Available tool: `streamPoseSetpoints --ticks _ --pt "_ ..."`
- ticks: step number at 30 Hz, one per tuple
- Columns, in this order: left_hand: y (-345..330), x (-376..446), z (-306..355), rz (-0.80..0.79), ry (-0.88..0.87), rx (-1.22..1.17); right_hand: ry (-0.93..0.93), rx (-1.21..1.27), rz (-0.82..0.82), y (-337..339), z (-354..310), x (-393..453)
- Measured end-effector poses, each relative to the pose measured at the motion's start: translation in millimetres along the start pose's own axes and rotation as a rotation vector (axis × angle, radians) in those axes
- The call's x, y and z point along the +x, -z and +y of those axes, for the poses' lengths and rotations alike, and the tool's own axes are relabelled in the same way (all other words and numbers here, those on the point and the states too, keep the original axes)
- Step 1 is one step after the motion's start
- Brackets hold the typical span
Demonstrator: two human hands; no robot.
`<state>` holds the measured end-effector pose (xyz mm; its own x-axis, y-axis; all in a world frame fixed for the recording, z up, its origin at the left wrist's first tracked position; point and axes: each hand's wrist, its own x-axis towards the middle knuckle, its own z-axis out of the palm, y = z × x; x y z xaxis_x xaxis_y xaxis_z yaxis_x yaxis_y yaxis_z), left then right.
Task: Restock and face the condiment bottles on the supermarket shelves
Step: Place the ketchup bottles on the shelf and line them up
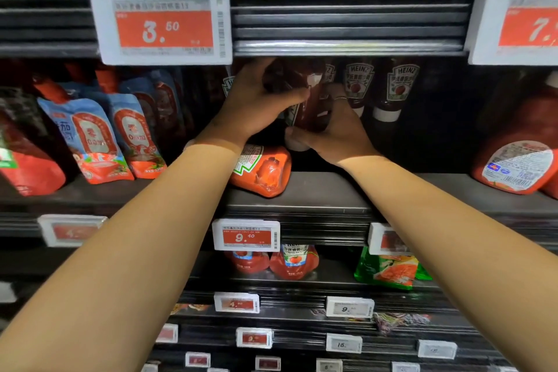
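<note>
While both hands work mid-shelf | left hand (256, 103) and right hand (335, 133) grip one ketchup bottle (312, 106), cap down | two Heinz bottles (377, 90) faced; fallen pouch (262, 170) remains | facing part-done.

Both forearms bare, no sleeves; thin ring (341, 98) on the right hand (335, 133)

The large price tag (161, 27) on the upper shelf rail reads "3.50", the cut-off tag (517, 24) to its right begins with "7.", the tag (246, 235) below it reads "9.40", and "HEINZ" stands on two upside-down ketchup bottles (357, 83) lower right of it.
</note>
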<state>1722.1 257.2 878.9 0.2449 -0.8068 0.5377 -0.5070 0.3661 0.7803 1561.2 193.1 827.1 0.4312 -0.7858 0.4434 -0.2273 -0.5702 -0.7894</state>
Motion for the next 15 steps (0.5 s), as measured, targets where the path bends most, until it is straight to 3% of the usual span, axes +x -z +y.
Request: streamPoseSetpoints --ticks 2,5,7,9,12,15 --pt "1.1 -3.7 5.3 0.186 -0.002 0.0 -0.019 -0.013 0.009 0.3 0.5 1.3" --pt "10.7 -8.4 10.1 0.572 -0.067 0.211 -0.046 -0.028 0.012 1.5 1.0 2.9" --pt "20.0 -12.0 7.6 0.69 -0.037 0.252 -0.054 -0.024 0.004 2.3 2.2 2.9" --pt "29.3 -12.7 1.4 0.644 0.08 0.263 -0.071 0.002 0.005 3.2 1.3 1.9" --pt "45.0 -10.5 -16.9 0.421 0.305 0.4 -0.078 -0.01 -0.017 2.3 -3.8 0.0" --pt "53.3 -9.2 -25.0 0.248 0.418 0.315 -0.072 -0.111 -0.051 -0.6 -10.8 0.8"
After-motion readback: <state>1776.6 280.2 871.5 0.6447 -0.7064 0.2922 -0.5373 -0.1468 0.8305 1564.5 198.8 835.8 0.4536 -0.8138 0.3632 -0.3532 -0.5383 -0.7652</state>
